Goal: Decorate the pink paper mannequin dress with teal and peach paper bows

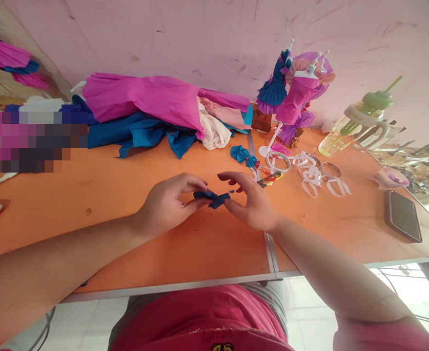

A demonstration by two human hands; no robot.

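Note:
A small twisted piece of dark blue crepe paper (219, 200) is between my hands, above the orange table (144, 258). My left hand (170, 200) pinches its left end between thumb and fingers. At the other end, my right hand (249, 202) has its fingers spread apart from the thumb, whose tip is close to the paper; whether they touch I cannot tell. A tiny blue scrap (232, 191) shows beside the right fingers. Just beyond that hand lies a yellow-and-black tool (271, 179), partly hidden. Farther back is a pleated blue paper bow (243, 156).
Pink crepe paper (144, 95) and blue crepe paper (137, 131) are heaped along the wall. Small paper dresses (297, 100) hang on a white stand. A tape roll (278, 161), white ribbon strips (311, 173), a green-lidded bottle (349, 126) and a phone (403, 215) occupy the right side.

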